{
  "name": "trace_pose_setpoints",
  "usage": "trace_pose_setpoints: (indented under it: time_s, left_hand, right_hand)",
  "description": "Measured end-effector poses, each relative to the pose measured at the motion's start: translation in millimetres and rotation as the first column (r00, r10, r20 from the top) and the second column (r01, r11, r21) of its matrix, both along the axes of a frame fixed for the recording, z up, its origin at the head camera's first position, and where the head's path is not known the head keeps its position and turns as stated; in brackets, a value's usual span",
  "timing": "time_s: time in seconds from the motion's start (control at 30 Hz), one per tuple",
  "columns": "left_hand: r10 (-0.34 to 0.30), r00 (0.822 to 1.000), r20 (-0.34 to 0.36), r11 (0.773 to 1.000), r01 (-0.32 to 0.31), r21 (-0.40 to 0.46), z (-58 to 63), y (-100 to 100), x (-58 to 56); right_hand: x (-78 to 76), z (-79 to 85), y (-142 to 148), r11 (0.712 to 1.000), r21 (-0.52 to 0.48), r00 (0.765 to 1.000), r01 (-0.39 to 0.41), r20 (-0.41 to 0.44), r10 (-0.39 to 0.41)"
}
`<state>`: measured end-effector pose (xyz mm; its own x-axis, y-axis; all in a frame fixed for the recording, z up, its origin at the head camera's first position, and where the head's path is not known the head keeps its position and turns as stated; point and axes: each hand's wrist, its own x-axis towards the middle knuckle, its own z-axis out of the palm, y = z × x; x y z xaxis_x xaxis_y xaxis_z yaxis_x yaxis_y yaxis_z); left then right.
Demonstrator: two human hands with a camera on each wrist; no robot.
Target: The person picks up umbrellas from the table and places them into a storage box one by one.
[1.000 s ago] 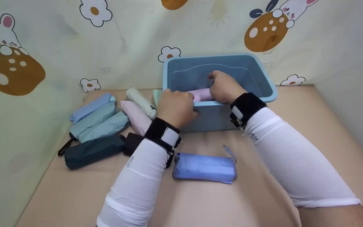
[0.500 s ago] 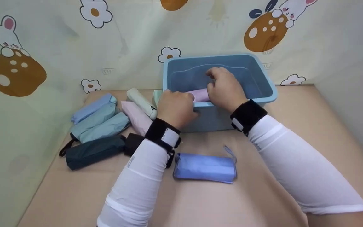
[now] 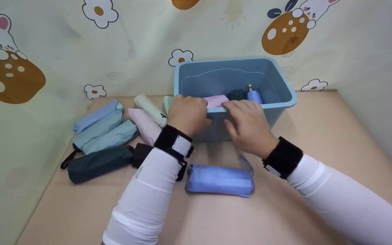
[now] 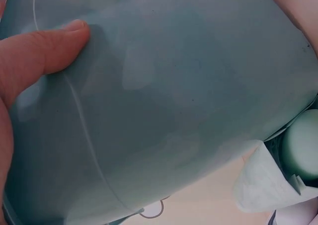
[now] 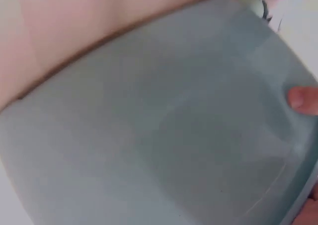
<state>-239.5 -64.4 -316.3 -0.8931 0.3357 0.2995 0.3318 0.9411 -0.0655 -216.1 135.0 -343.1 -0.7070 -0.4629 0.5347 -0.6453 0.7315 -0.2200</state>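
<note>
My left hand [image 3: 189,114] grips the near rim of a blue plastic bin [image 3: 213,127], its thumb [image 4: 64,41] against the outer wall in the left wrist view. My right hand [image 3: 248,124] is at the same rim, further right. Its fingers are nearly straight with the tips at the edge; whether they touch it I cannot tell. Inside the bin are a pink folded umbrella [image 3: 216,101], a dark round-ended one [image 3: 237,95] and a blue one [image 3: 254,97] with its tip up. The right wrist view is mostly the bin's wall [image 5: 149,115].
A blue folded umbrella [image 3: 219,180] with a strap lies in front of the bin. Left of the bin several more lie side by side, among them a dark green one [image 3: 99,163], a pink one [image 3: 145,124] and a pale green one [image 3: 150,107]. A patterned cloth hangs behind.
My right hand has come out of the bin towards me, down to the near rim, uncovering the dark and blue umbrellas inside. The left hand has stayed on the rim.
</note>
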Motion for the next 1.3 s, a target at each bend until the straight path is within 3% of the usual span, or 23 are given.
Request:
trace_pose_setpoints:
  time_s: [0.17, 0.27, 0.4, 0.53, 0.97, 1.1, 1.3]
  left_hand:
    - [-0.012, 1.000, 0.011, 1.000, 0.012, -0.001, 0.4, 1, -0.3]
    - [-0.002, 1.000, 0.015, 1.000, 0.003, -0.010, -0.1, -1, -0.9]
    - [0.018, 0.999, 0.029, 1.000, -0.017, -0.015, -0.7, -5, -1.4]
    - [0.017, 0.999, 0.042, 1.000, -0.017, 0.001, -0.8, -5, -1.8]
    - [0.026, 0.999, 0.046, 0.999, -0.027, 0.017, -0.8, -2, -1.6]
    - [0.019, 0.999, 0.032, 1.000, -0.020, 0.020, 0.2, -1, -1.2]
    - [0.012, 1.000, 0.019, 0.999, -0.013, 0.030, 1.4, 0, 0.6]
  right_hand:
    - [24.1, 0.0, 10, 0.998, 0.064, 0.989, -0.028, 0.150, 0.018]
    - [37.9, -1.2, 12, 0.993, 0.077, 0.973, -0.093, 0.220, 0.074]
    - [55.9, -9.2, 12, 0.975, 0.069, 0.916, -0.212, 0.361, 0.174]
    - [69.4, -19.0, 11, 0.953, 0.101, 0.858, -0.285, 0.470, 0.207]
    - [86.3, -43.0, 10, 0.904, 0.191, 0.738, -0.383, 0.651, 0.175]
    - [87.7, -48.4, 10, 0.893, 0.212, 0.733, -0.397, 0.658, 0.170]
    - [87.8, -52.1, 8, 0.894, 0.235, 0.768, -0.381, 0.619, 0.165]
